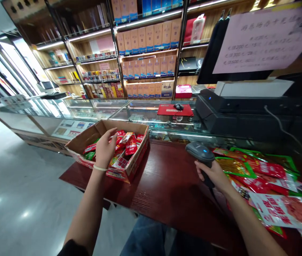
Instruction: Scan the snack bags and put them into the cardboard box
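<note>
Dark red bench [164, 177] is backed by lit shelves [148, 52]. Black scanner [201, 152] is gripped in the right hand [216, 174], beside a spread packet pile [267, 170]. Left hand [105, 149] is held over the cardboard box [137, 161] at bench left, empty, fingers slightly parted. Red and green packets [131, 146] are contained in the box.

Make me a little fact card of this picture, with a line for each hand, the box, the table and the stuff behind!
Left hand: fingers parted, over the open box; nothing seen in its grip
Right hand: holding a dark scanner with a small blue light
Box: cardboard, with red and green packets inside
Table: dark red-brown wood; box toward the left, pile of packets on the right
Behind: glass counter, with a mouse on a red mat
</note>
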Available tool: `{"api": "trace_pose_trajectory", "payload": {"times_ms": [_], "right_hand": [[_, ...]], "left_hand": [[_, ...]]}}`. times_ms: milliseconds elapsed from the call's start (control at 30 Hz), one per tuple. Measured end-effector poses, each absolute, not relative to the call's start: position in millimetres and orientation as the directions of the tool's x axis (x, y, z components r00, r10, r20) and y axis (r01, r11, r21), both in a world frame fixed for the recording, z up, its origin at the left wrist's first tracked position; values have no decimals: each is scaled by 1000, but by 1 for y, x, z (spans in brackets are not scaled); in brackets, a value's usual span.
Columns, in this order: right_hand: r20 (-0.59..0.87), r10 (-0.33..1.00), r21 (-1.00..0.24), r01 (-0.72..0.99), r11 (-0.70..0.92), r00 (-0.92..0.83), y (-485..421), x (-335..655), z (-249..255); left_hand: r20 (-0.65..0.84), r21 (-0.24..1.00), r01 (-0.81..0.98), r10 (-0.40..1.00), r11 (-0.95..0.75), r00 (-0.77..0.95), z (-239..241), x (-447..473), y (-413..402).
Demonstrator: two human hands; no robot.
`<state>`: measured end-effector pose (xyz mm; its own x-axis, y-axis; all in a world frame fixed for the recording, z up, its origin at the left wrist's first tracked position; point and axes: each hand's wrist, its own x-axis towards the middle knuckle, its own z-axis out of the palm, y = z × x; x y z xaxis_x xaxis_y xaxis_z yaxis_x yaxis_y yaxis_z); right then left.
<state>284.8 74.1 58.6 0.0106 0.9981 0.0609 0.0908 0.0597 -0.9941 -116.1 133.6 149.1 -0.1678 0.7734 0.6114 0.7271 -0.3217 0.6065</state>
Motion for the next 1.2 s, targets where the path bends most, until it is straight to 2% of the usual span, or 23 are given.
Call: {"api": "trace_pose_trajectory", "payload": {"times_ms": [67, 233, 300, 467, 633, 800, 933, 1033, 1200], "right_hand": [[76, 997, -992, 99, 75, 10, 72, 285, 63], [80, 993, -993, 92, 72, 91, 67, 294, 74], [94, 987, -993, 89, 83, 128, 66, 303, 78], [78, 957, -996, -12, 85, 279, 63, 339, 87], [87, 889, -995, 0, 98, 450, 54, 377, 92], [87, 802, -995, 17, 95, 591, 43, 407, 92], [87, 746, -993, 1, 115, 660, 36, 420, 94], [101, 730, -991, 0, 136, 675, 34, 421, 96], [109, 726, -981, -45, 190, 678, 37, 415, 96]], "left_hand": [[615, 589, 726, 780, -355, -118, 154, -99, 128], [628, 458, 724, 764, -516, 148, 164, -37, 117], [625, 440, 691, 748, -573, 222, 163, -8, 119], [580, 484, 553, 722, -678, 378, 142, 67, 135], [468, 550, 433, 693, -715, 549, 109, 142, 151], [375, 576, 309, 580, -757, 723, 70, 209, 157], [340, 545, 239, 473, -803, 813, 34, 249, 160], [280, 493, 287, 463, -821, 841, 14, 269, 159], [247, 296, 462, 534, -836, 809, 7, 284, 145]]}}
